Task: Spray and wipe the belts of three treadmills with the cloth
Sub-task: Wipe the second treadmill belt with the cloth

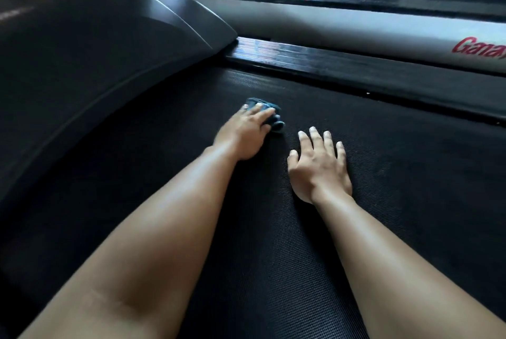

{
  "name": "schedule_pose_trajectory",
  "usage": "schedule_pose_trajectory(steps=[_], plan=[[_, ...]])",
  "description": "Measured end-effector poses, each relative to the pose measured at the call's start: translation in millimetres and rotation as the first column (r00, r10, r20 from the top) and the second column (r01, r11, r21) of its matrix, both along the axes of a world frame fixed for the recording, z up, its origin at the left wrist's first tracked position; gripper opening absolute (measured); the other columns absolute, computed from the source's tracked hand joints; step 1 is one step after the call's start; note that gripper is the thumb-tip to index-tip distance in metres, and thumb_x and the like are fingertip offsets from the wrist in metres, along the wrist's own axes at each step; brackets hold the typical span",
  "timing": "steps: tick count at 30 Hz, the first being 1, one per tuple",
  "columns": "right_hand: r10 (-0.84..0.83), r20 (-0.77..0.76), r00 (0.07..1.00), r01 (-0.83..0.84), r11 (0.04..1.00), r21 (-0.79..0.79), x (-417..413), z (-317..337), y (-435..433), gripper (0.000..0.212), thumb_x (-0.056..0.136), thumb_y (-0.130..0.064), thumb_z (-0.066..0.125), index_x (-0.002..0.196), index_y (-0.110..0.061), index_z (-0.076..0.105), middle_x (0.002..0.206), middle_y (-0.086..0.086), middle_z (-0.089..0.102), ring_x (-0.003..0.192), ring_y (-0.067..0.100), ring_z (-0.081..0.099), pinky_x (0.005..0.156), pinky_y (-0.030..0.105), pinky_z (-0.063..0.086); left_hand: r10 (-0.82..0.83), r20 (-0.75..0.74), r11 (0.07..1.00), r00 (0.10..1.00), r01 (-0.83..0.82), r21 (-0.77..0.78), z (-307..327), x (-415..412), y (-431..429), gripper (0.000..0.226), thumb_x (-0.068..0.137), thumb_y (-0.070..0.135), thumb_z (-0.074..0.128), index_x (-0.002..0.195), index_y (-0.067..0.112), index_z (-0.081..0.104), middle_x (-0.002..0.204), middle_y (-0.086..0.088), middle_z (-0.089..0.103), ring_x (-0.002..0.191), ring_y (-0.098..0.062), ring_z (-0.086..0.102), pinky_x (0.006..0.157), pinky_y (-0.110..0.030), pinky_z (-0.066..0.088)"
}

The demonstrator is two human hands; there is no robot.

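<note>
With the left hand (246, 133) pressing flattish fingers onto the bunched blue cloth (274, 107) far along the treadmill belt (397, 180), and the right hand (319, 167) splayed empty beside it, leaning weight could shift the belt.

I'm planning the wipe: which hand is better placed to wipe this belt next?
Left. The left hand presses the cloth onto the belt, near the motor cover. The right hand lies flat on the belt with nothing in it, beside the cloth but not touching it.
</note>
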State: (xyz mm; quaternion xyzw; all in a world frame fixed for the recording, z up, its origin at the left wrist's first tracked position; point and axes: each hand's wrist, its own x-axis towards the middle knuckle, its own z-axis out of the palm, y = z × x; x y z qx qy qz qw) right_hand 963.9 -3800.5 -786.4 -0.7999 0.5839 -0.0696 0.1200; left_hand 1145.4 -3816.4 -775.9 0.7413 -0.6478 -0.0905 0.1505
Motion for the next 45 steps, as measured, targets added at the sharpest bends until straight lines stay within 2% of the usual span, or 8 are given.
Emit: schedule_pose_trajectory(steps=[7,11,17,22,28,37,40,45], plan=[[0.005,-0.002,1.0,-0.005,1.0,-0.005,-1,-2,-2,0.059,0.1,-0.043,0.022,0.156,-0.024,0.016,0.165,0.0,0.004,0.152,0.022,-0.004,0.122,0.045,-0.005,0.393,0.013,0.92,0.92,-0.393,0.006,1,129,5,0.05,0.103,0.034,0.044,0.151,0.023,0.039,0.161,-0.005,0.032,0.147,-0.028,0.028,0.121,-0.034,0.021],[-0.005,-0.003,1.0,0.005,1.0,-0.013,1,-4,-2,0.059,0.1,-0.043,0.021,0.156,-0.025,0.016,0.165,-0.001,0.004,0.152,0.021,-0.004,0.122,0.045,-0.005,0.467,0.02,0.884,0.884,-0.467,0.009,3,136,-20,0.049,0.102,0.038,0.043,0.15,0.028,0.041,0.158,-0.002,0.037,0.144,-0.028,0.034,0.118,-0.038,0.029],[-0.004,0.001,1.0,0.004,1.0,-0.023,1,-4,-2,0.059,0.1,-0.043,0.022,0.156,-0.024,0.016,0.165,-0.002,0.005,0.152,0.021,-0.003,0.122,0.045,-0.004,0.14,0.038,0.99,0.989,-0.139,-0.018,3,45,-74,0.049,0.102,0.036,0.044,0.151,0.026,0.04,0.161,-0.001,0.032,0.147,-0.025,0.028,0.12,-0.032,0.02],[-0.003,-0.011,1.0,0.003,1.0,-0.016,-1,-3,-2,0.059,0.1,-0.043,0.022,0.156,-0.024,0.016,0.165,-0.002,0.004,0.152,0.02,-0.004,0.122,0.044,-0.004,-0.131,0.066,0.991,0.989,0.133,-0.022,1,-8,-81,0.049,0.104,0.033,0.043,0.152,0.029,0.036,0.163,0.006,0.025,0.151,-0.017,0.017,0.122,-0.027,0.007],[-0.004,0.006,1.0,0.004,1.0,-0.016,1,-1,-2,0.059,0.1,-0.044,0.022,0.156,-0.025,0.016,0.165,-0.003,0.004,0.152,0.019,-0.004,0.122,0.043,-0.005,-0.064,0.018,0.997,0.998,0.064,-0.038,1,48,-79,0.048,0.102,0.035,0.048,0.149,0.031,0.042,0.161,0.005,0.032,0.149,-0.019,0.025,0.122,-0.032,0.017],[-0.01,-0.005,1.0,0.01,1.0,-0.022,0,-4,-3,0.059,0.1,-0.043,0.021,0.156,-0.025,0.016,0.165,-0.002,0.004,0.152,0.02,-0.003,0.122,0.044,-0.006,0.433,0.045,0.901,0.9,-0.432,-0.033,0,125,-66,0.046,0.102,0.036,0.045,0.148,0.029,0.043,0.154,-0.007,0.042,0.139,-0.034,0.04,0.113,-0.041,0.034],[-0.012,-0.011,1.0,0.011,1.0,-0.021,1,-5,-3,0.059,0.1,-0.043,0.021,0.156,-0.024,0.016,0.165,-0.002,0.004,0.152,0.021,-0.003,0.122,0.044,-0.005,0.369,0.047,0.929,0.928,-0.368,-0.032,2,96,-74,0.045,0.101,0.035,0.046,0.146,0.029,0.045,0.153,-0.007,0.044,0.137,-0.033,0.042,0.112,-0.039,0.035],[-0.015,-0.004,1.0,0.015,1.0,-0.018,2,-4,-3,0.059,0.1,-0.043,0.023,0.156,-0.024,0.016,0.165,-0.002,0.005,0.152,0.02,-0.003,0.122,0.044,-0.005,-0.034,0.055,0.998,0.998,0.037,-0.054,-1,-2,-94,0.048,0.1,0.034,0.047,0.147,0.029,0.045,0.157,0.002,0.038,0.144,-0.022,0.033,0.119,-0.031,0.024]])
